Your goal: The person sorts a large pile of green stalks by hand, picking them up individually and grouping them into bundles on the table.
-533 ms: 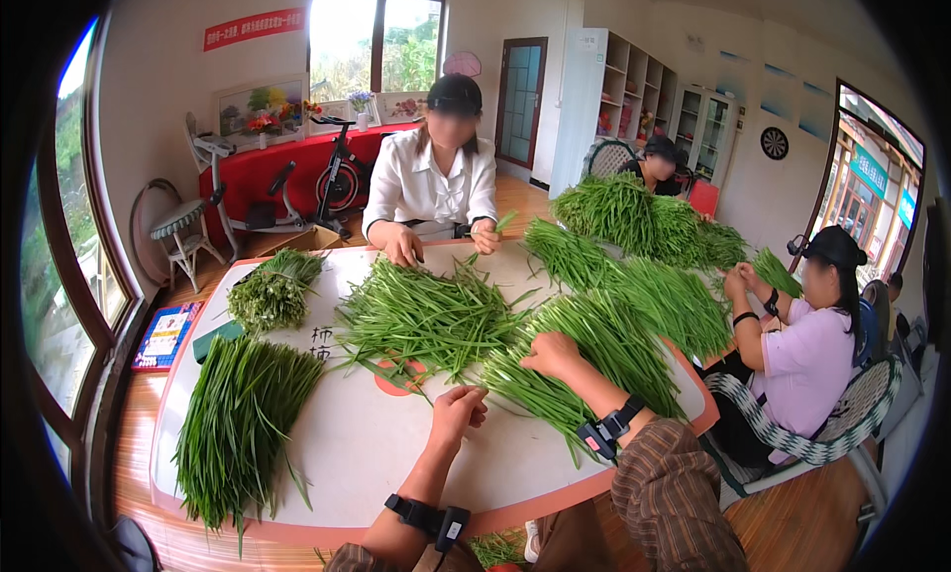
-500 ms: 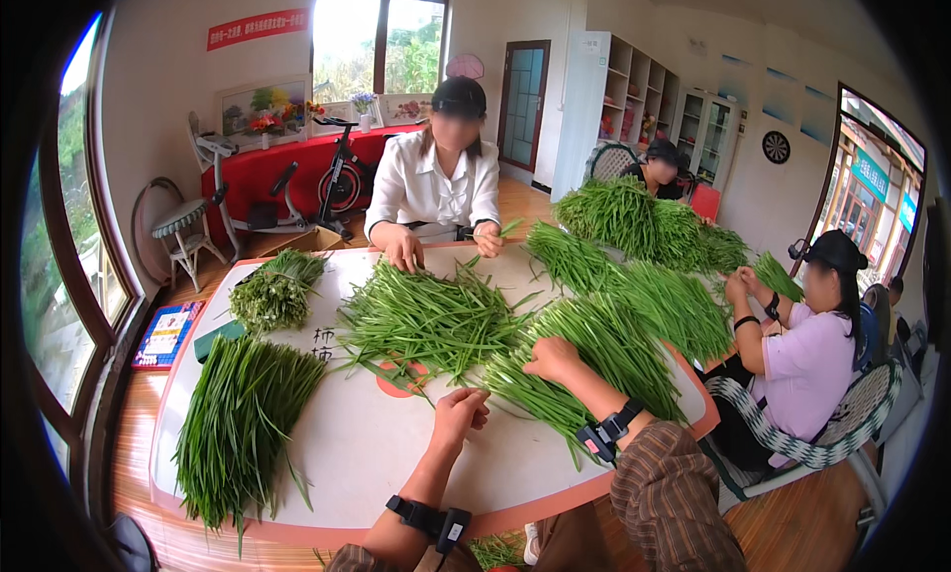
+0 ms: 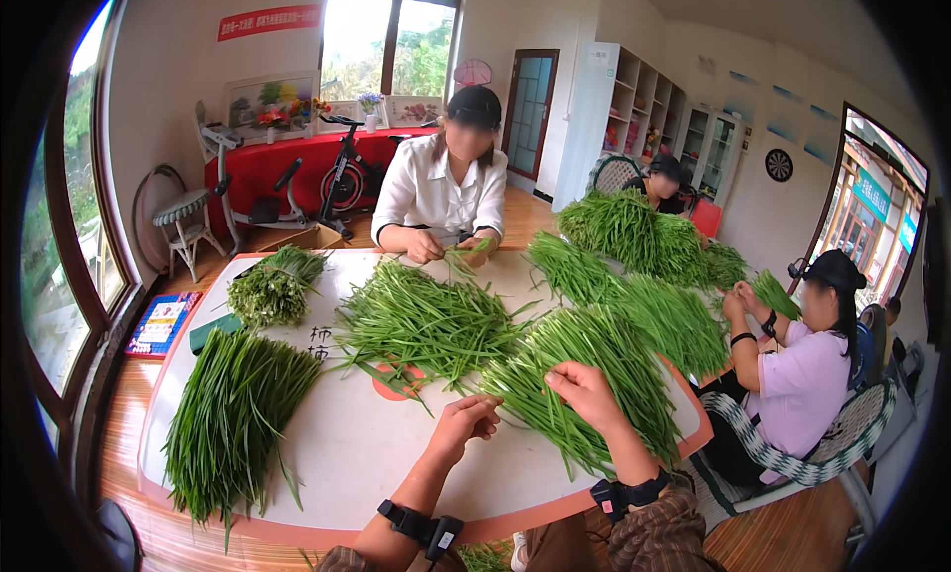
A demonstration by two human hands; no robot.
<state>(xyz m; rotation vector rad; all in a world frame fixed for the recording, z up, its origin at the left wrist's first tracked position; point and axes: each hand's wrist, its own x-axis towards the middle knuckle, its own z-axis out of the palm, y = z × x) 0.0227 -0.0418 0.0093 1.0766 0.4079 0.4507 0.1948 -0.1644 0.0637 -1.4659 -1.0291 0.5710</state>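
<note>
My left hand (image 3: 464,425) is over the near middle of the white table, its thumb and fingers pinched beside the cut ends of a pile of garlic chives (image 3: 634,404). Over that pile is my right hand (image 3: 586,394), thumb and fingertips also pressed together. Whatever either pinch holds is too small to make out. Just beyond my hands lies a looser, tangled heap of garlic chives (image 3: 426,314). On my left rests a neat pile of long chives (image 3: 233,414), its leaf tips hanging over the table's near edge. Black bands with small boxes circle both my wrists.
Across the white table (image 3: 367,453) a person in a white shirt (image 3: 446,191) handles a few stalks. Another person in pink (image 3: 797,374) works at the right; a third sits behind the far chive heap (image 3: 634,225). A shorter bundle (image 3: 275,287) lies far left.
My right hand has drawn back toward me and a little right over the pile. My left fingers reach slightly further right. The person opposite has brought both hands together around some stalks.
</note>
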